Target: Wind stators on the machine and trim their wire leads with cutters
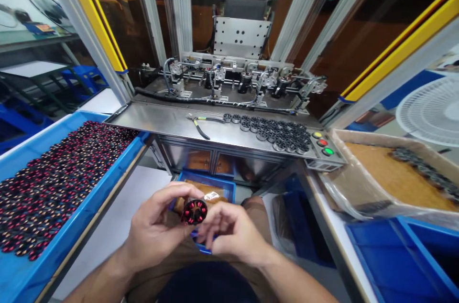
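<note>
My left hand [156, 229] and my right hand [233, 231] meet in front of my lap, both closed round a small round motor stator [194, 211] with black core and red-copper windings. The left fingers grip it from the left and above, the right fingertips pinch its right edge. A blue tray [107, 178] at my left is filled with several similar wound stators [53, 183]. On the steel shelf [161, 121] ahead lies a cluster of several bare dark stator cores [276, 131].
Pliers [199, 126] lie on the shelf beside the cores. Yellow, red and green buttons [322, 142] sit at its right end. Behind stands a winding machine [236, 78]. A lined box [390, 174] with dark parts is at right, with blue bins [401, 255] below it and under the shelf.
</note>
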The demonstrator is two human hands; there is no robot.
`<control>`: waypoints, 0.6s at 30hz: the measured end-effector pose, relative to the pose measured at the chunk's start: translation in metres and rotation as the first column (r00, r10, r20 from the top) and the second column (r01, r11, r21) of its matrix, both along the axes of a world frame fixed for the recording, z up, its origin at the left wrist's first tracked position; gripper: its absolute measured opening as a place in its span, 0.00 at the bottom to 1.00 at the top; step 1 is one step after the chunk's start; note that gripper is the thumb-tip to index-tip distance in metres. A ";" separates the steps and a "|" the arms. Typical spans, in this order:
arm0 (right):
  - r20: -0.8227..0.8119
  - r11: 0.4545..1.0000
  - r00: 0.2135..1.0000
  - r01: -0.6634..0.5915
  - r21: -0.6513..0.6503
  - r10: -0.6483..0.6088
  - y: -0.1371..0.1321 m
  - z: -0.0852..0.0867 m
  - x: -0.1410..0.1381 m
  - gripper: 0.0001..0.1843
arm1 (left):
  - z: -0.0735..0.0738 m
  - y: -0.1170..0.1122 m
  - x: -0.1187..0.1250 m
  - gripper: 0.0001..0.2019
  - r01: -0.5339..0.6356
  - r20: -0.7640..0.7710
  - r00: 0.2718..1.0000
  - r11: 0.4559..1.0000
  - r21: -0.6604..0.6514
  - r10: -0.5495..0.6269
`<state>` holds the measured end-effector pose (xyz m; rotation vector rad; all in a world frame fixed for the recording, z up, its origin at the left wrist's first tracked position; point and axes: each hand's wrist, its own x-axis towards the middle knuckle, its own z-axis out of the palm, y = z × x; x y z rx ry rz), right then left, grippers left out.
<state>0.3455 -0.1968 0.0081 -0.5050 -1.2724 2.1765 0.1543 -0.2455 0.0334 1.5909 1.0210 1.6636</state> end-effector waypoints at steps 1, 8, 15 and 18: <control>-0.045 0.996 0.998 0.044 -0.074 -0.047 -0.008 -0.003 -0.012 0.26 | 0.000 0.002 0.002 0.32 -0.026 -0.027 0.999 0.999 0.019 0.026; -0.044 0.956 0.995 0.070 -0.286 -0.086 -0.022 0.004 -0.025 0.17 | 0.001 0.006 0.005 0.31 -0.080 -0.014 0.997 0.996 -0.026 0.080; 0.073 0.990 0.995 -0.058 -0.128 0.068 -0.009 0.011 0.014 0.18 | 0.000 0.004 -0.002 0.29 0.124 0.167 0.982 0.973 -0.193 -0.092; 0.098 0.998 0.994 0.059 -0.036 -0.055 0.008 0.022 0.020 0.22 | -0.001 0.002 -0.002 0.27 0.267 0.202 0.953 0.941 -0.209 -0.226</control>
